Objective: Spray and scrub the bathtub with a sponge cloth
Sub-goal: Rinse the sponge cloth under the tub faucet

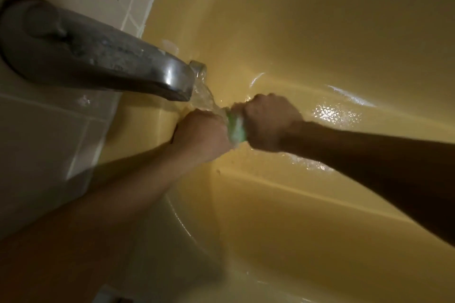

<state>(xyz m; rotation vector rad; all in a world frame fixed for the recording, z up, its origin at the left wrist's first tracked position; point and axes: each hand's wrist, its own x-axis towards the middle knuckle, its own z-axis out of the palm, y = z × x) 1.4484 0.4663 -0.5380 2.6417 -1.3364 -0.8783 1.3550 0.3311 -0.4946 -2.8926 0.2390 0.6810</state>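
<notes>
- Because the sponge cloth [236, 128] sits right under running water [204, 93], it will likely handle as a soft, limp, slippery thing, heavier than when dry and in no danger of breaking, so it can take a hard squeeze or twist
- By my judgement the best hold is at its two ends, one in each fist, leaving the middle free to rinse or wring
- Only a short green-and-white strip of it shows, at the centre of the frame, bridging the gap between the two hands; the rest is hidden inside them
- Just left of centre, the left hand [202, 133] is curled into a fist round one end
- Just right of centre, the right hand [268, 123] is clenched round the other end, knuckles up
- Water pours from the faucet spout [98, 56], which reaches in from the upper left, and lands on the cloth and the inner edges of both fists
- Whether the cloth touches the wet yellow bathtub [320, 44] below cannot be told
- Judging by this, the step in hand is wetting or rinsing; no spray bottle is in view
</notes>
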